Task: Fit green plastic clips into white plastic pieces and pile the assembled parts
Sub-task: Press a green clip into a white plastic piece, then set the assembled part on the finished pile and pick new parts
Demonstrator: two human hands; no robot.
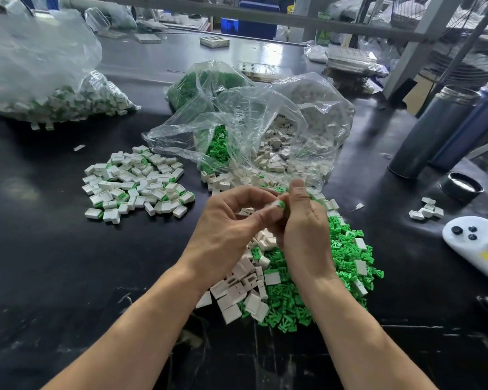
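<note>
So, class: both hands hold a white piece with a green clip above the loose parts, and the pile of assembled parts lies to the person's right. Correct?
Not quite. In the head view the pile of assembled parts lies to the person's left; the rest stands.

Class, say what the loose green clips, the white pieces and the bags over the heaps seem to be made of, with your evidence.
Green clips: moulded plastic, probably; uniform bright colour, identical shapes.
White pieces: likely matte plastic; clean flat faces, sharp edges.
Bags: thin clear plastic film; see-through, crinkled, glossy highlights.
</note>
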